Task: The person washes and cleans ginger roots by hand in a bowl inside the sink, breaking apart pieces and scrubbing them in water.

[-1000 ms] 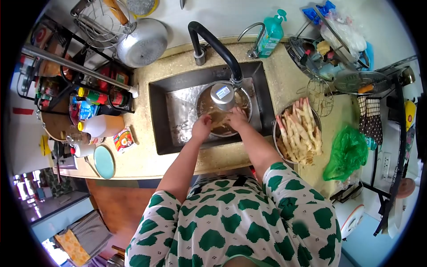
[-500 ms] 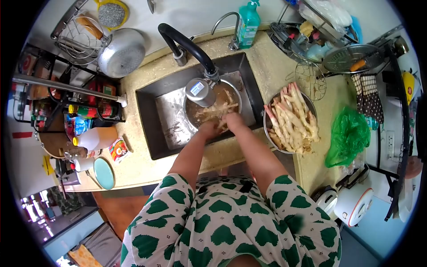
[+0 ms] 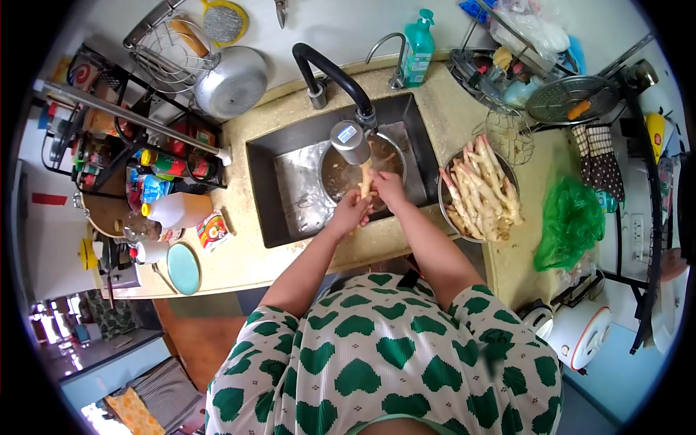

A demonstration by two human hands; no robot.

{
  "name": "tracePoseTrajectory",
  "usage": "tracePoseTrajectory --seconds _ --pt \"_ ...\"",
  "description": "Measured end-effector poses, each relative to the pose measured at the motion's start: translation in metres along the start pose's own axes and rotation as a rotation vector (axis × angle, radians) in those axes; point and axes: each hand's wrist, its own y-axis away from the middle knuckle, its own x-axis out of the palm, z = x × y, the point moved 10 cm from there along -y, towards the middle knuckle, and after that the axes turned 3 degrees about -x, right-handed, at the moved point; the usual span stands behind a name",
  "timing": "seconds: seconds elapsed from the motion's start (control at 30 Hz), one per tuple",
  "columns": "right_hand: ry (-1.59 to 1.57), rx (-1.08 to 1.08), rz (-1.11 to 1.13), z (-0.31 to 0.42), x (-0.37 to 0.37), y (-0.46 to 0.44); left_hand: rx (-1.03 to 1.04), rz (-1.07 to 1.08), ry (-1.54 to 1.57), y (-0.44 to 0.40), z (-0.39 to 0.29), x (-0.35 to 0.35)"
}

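Over the sink [image 3: 290, 196], my left hand [image 3: 351, 212] is closed around the lower part of a pale piece of young ginger [image 3: 365, 179]. My right hand [image 3: 389, 190] grips the same piece higher up, from its right side. The ginger stands roughly upright just in front of the metal cylinder [image 3: 350, 142] on the tap. Behind my hands a round metal basin [image 3: 404, 163] holds murky brown water. To the right, a metal bowl [image 3: 441, 199] is heaped with pink-tipped young ginger [image 3: 478, 192].
A black tap [image 3: 330, 69] arches over the sink. Green soap bottle [image 3: 418, 54] and wire rack [image 3: 511, 138] stand behind. A green plastic bag [image 3: 570, 225] lies on the right counter. At left are a jug [image 3: 177, 212], a teal lid [image 3: 183, 267] and a bottle rack.
My hands have come up out of the basin's water, lifting the ginger piece into plain sight. The whole view has shifted slightly, with the sink appearing further right.
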Motion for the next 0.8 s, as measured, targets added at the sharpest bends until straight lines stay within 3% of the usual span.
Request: tracePoseTrajectory --seconds 0.17,0.27,0.4,0.53,0.6,0.73,0.8 --pt "-0.313 0.066 0.087 0.012 0.016 0.016 -0.054 0.101 -0.123 0.029 -0.008 -0.004" --pt "-0.283 0.034 0.112 0.024 0.020 0.018 -0.004 0.096 -0.177 0.048 -0.021 0.000" --pt "-0.259 0.208 -0.039 0.047 0.014 0.027 0.046 0.032 -0.220 0.065 -0.042 0.006" --pt "-0.380 0.137 0.235 0.032 0.034 0.002 0.051 0.015 -0.232 0.064 -0.035 -0.021" --pt "-0.323 0.091 0.312 0.032 0.041 0.002 -0.013 0.070 -0.147 0.067 -0.027 -0.029" --pt "-0.307 0.175 0.135 0.022 0.034 0.000 -0.124 0.233 0.088 0.074 -0.016 -0.026" --pt "-0.361 0.143 0.189 0.024 0.036 -0.003 -0.138 0.276 0.124 0.073 -0.013 -0.022"
